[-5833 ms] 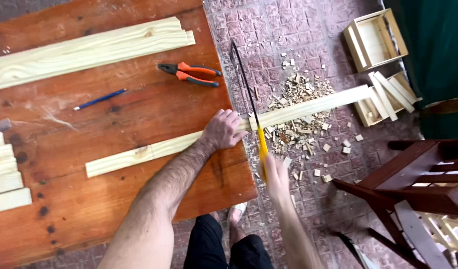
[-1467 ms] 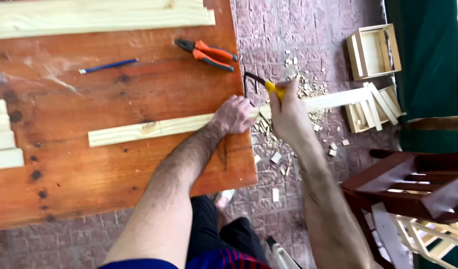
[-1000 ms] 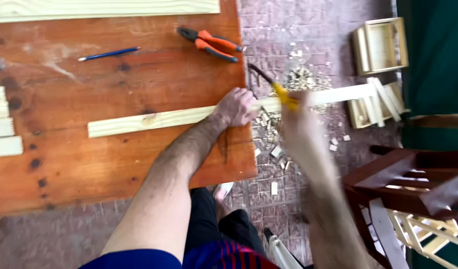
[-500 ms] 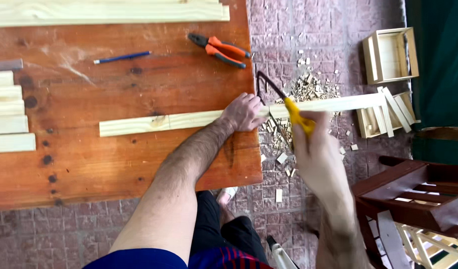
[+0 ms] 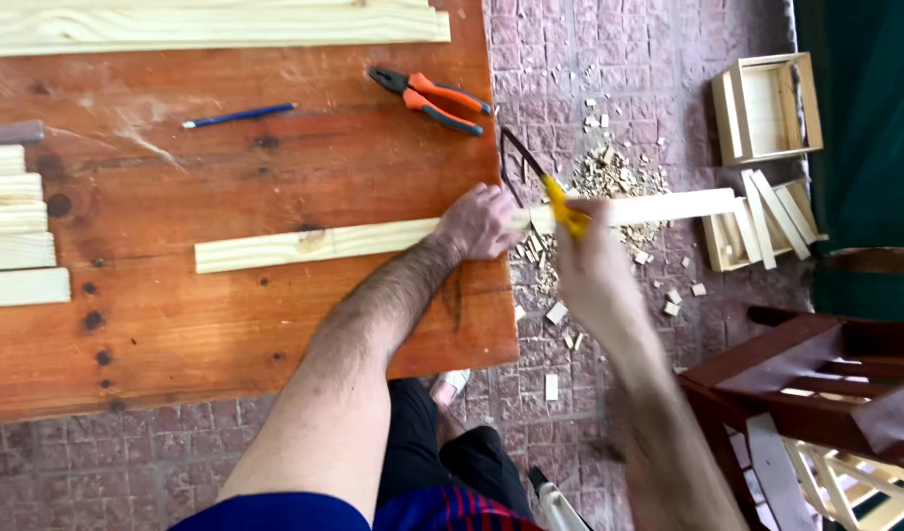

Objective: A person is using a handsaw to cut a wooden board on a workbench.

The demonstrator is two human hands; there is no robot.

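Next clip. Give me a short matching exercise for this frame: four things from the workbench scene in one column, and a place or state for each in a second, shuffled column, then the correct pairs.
Things
1. pliers
2. blue pen
3. wooden strip
4. open wooden box

Places or states
A. on the brick floor, right of the table
B. pinned under the left hand, one end overhanging the table edge
C. near the table's right edge, orange handles
D. lying loose on the table, left of the pliers

Pairs: 1-C, 2-D, 3-B, 4-A

The right hand, blurred, grips a yellow-handled saw at the overhang.
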